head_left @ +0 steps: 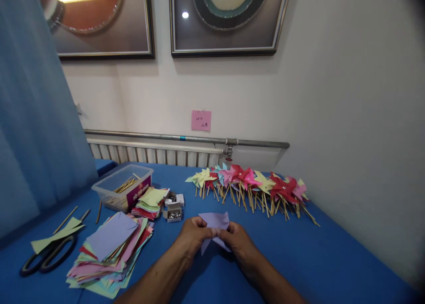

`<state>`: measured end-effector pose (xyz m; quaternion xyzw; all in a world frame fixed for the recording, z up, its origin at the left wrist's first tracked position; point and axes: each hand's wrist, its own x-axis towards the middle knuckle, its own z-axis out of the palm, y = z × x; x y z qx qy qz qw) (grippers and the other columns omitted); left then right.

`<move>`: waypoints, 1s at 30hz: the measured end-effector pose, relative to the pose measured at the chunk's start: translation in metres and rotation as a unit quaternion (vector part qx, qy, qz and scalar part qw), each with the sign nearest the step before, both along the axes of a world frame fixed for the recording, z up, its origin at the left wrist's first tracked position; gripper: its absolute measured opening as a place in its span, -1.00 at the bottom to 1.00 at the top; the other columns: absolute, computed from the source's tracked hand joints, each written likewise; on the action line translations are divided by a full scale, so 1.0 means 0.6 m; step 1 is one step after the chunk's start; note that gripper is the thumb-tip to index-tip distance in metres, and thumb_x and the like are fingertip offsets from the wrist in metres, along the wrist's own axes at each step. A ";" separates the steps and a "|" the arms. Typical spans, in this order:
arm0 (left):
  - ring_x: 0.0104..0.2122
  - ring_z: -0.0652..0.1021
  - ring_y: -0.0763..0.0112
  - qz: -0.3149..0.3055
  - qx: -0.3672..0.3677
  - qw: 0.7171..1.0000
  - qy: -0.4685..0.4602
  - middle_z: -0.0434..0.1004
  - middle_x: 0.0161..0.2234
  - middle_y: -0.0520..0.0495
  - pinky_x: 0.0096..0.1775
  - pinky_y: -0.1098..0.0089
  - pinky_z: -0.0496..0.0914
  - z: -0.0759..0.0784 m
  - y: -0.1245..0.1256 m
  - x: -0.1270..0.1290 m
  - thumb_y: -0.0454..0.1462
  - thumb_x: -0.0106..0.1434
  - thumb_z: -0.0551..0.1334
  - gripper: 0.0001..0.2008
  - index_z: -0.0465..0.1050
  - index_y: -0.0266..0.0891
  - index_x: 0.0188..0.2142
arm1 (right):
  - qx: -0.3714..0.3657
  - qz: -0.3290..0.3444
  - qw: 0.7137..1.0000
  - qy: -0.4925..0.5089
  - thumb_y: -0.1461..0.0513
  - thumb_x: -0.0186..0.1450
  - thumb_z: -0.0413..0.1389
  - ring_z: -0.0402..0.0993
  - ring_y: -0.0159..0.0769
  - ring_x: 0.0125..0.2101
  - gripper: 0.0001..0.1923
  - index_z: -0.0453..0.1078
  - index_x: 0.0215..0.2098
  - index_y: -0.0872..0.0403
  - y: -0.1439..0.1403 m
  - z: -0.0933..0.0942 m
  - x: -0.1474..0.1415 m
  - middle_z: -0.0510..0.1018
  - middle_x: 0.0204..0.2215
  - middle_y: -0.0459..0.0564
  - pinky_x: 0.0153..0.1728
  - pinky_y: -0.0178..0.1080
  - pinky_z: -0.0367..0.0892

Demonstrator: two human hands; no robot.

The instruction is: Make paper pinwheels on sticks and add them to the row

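Note:
Between my two hands is a sheet of purple paper [214, 220], cut and partly folded, with points sticking out above and below my fingers. My left hand [196, 235] pinches its left side, and my right hand [239, 240] grips the right side. Both thumbs meet near the paper's middle. To the left lies a stack of coloured paper sheets [111, 237], a purple one on top. Two small boxes of metal pins [174, 215] stand open just beyond my left hand. Several finished paper pinwheels [245, 178] on sticks lie in a row at the back right.
A clear plastic tub [121, 180] holds wooden sticks. A smaller paper pile [149, 202] sits beside it. Black-handled scissors [53, 255] lie at far left under pale green paper scraps [58, 235]. A pipe and radiator [159, 153] run along the wall behind the blue-covered table [299, 268].

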<state>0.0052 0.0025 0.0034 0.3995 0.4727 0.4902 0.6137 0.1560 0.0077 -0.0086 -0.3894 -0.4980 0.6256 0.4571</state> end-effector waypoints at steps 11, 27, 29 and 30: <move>-0.54 0.40 0.45 0.014 0.122 0.988 0.097 0.46 -0.55 0.01 -0.41 0.41 0.25 0.034 0.006 -0.028 -0.22 -0.02 0.36 -0.79 0.50 -0.28 -0.38 | 0.023 0.047 0.998 -0.021 0.04 0.07 0.36 0.34 -0.40 -0.52 -0.63 0.55 -0.31 0.15 -0.007 0.003 0.004 0.57 -0.47 -0.06 -0.44 -0.33 0.20; -0.52 0.34 0.52 -0.154 0.157 0.952 0.213 0.41 -0.51 0.11 -0.44 0.50 0.18 0.043 -0.013 -0.038 -0.32 0.01 0.30 -0.90 0.47 -0.25 -0.42 | 0.036 0.124 0.990 -0.055 0.00 0.11 0.38 0.37 -0.35 -0.43 -0.62 0.59 -0.29 0.13 -0.025 0.039 0.014 0.56 -0.44 -0.07 -0.35 -0.31 0.23; -0.53 0.32 0.53 -0.160 0.155 0.953 0.204 0.41 -0.52 0.11 -0.46 0.51 0.16 0.042 -0.012 -0.040 -0.32 0.00 0.30 -0.89 0.48 -0.25 -0.41 | 0.044 0.139 0.988 -0.046 0.00 0.12 0.37 0.39 -0.34 -0.41 -0.61 0.60 -0.26 0.13 -0.023 0.036 0.015 0.57 -0.43 -0.06 -0.32 -0.30 0.25; -0.55 0.31 0.53 -0.161 0.155 0.953 0.203 0.41 -0.53 0.11 -0.48 0.51 0.15 0.042 -0.012 -0.041 -0.32 -0.01 0.30 -0.89 0.49 -0.25 -0.41 | 0.047 0.145 0.987 -0.041 -0.01 0.13 0.37 0.41 -0.33 -0.41 -0.61 0.60 -0.26 0.13 -0.022 0.035 0.015 0.57 -0.42 -0.06 -0.31 -0.29 0.27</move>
